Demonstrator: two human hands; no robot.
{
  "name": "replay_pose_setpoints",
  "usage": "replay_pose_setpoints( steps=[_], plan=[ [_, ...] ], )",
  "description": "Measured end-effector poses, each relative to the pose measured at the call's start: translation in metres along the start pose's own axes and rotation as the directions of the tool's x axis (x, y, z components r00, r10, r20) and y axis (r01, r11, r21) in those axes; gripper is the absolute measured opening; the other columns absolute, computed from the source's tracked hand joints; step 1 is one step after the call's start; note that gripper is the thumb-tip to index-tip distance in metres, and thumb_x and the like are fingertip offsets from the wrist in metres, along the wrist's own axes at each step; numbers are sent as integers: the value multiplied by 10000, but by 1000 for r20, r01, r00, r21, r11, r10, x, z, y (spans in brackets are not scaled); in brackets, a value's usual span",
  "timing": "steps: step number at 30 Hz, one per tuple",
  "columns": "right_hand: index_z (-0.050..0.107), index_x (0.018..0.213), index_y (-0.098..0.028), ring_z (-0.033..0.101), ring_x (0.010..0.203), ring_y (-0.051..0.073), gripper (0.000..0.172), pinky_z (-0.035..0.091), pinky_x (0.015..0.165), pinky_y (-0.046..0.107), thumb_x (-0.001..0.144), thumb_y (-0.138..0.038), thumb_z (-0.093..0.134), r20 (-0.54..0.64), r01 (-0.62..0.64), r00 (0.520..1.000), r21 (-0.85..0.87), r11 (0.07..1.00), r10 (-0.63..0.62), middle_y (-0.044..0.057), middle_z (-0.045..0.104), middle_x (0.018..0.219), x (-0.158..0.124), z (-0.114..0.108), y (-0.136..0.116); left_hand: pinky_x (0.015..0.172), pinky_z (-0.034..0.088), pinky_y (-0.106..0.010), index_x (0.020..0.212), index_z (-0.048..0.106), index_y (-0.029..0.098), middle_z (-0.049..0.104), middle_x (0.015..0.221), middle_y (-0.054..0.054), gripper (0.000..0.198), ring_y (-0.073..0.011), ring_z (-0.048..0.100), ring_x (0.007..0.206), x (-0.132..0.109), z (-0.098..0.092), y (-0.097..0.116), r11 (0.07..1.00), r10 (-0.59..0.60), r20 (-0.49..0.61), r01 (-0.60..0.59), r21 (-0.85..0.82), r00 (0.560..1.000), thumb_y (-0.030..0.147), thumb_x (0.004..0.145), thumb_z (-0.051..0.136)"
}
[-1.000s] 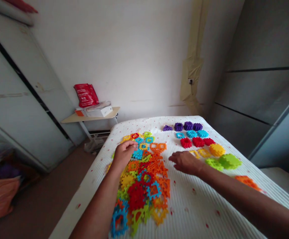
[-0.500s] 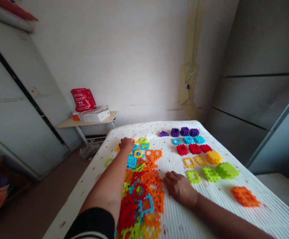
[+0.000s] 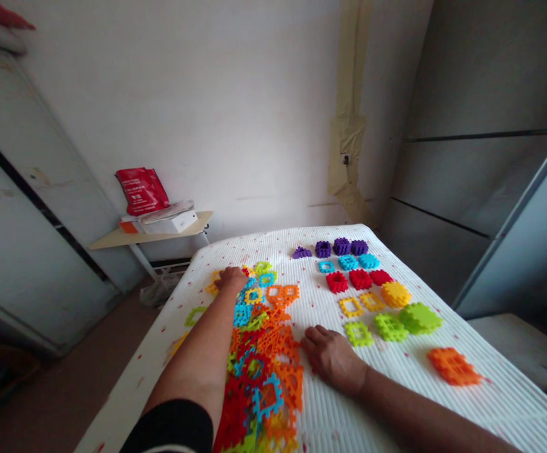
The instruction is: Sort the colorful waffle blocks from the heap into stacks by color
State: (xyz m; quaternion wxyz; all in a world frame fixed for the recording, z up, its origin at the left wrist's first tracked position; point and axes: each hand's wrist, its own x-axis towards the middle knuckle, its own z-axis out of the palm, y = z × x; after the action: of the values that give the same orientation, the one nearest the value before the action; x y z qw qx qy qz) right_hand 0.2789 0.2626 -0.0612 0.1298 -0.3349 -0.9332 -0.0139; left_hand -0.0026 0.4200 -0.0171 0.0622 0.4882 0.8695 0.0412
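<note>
Interlocking plastic tiles (image 3: 264,340) lying on ribbed white bedding (image 3: 344,412)

Left hand (image 3: 231,277) is bending over their heap's (image 3: 242,315) far end; right hand (image 3: 332,355) is seemingly resting just beside its orange tiles (image 3: 298,390); both palms are facing away, so any grip cannot be told; colour-sorted stacks (image 3: 419,318) are standing farther right.

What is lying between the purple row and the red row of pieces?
In the head view, a row of blue pieces lies between them.
</note>
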Motion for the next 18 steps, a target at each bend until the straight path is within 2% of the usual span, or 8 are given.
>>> replay_pose_setpoints(
  steps=[3, 6, 9, 11, 14, 18],
  plan=[
    [544, 827, -168, 478, 757, 157, 140, 370, 633, 260, 893, -184, 422, 11, -3, 1000, 3, 1000, 3, 53, 559, 866, 0, -3, -1, 867, 470, -448, 1157, 527, 159, 545, 1187, -90, 355, -219, 550, 1038, -3, -4, 0, 996, 12, -9, -13, -83, 1000, 341, 852, 538],
    [544, 824, -169, 480, 759, 156, 153, 375, 643, 259, 899, -182, 412, 11, -11, 1000, 10, 1000, 11, 51, 561, 865, 0, -4, -2, 895, 440, -460, 1080, 573, 153, 564, 1167, -87, 301, -229, 534, 1067, -10, -13, -2, 975, 68, -58, -79, -206, 996, 333, 839, 552],
    [547, 829, -168, 480, 770, 160, 138, 376, 646, 262, 890, -184, 424, 12, -22, 1000, 13, 1000, 22, 55, 562, 877, 1, -4, -2, 848, 438, -360, 883, 646, 159, 638, 1032, -85, 159, -239, 557, 1039, -19, -27, -7, 917, 134, -120, -169, -361, 984, 268, 795, 570],
    [549, 832, -168, 480, 773, 160, 124, 377, 654, 262, 876, -170, 433, 22, -24, 999, 16, 1000, 24, 54, 564, 885, 1, -3, -2, 753, 443, -279, 794, 652, 165, 673, 879, -69, 136, -222, 597, 945, -29, -35, -14, 853, 166, -159, -223, -472, 973, 248, 767, 549],
    [549, 827, -169, 483, 773, 155, 129, 379, 666, 261, 873, -164, 428, 29, -23, 999, 17, 1000, 23, 48, 566, 889, 2, -2, -2, 604, 431, -232, 774, 636, 162, 648, 681, -19, 213, -178, 614, 737, -52, -43, -27, 731, 181, -197, -266, -628, 964, 323, 750, 499],
    [554, 834, -167, 495, 789, 156, 151, 380, 673, 264, 889, -178, 413, 18, -36, 999, 14, 999, 35, 53, 570, 882, 2, -1, -2, 491, 413, -219, 833, 617, 168, 599, 613, 15, 352, -129, 554, 544, -98, -42, -45, 556, 208, -188, -274, -785, 960, 471, 695, 502]
  ],
)
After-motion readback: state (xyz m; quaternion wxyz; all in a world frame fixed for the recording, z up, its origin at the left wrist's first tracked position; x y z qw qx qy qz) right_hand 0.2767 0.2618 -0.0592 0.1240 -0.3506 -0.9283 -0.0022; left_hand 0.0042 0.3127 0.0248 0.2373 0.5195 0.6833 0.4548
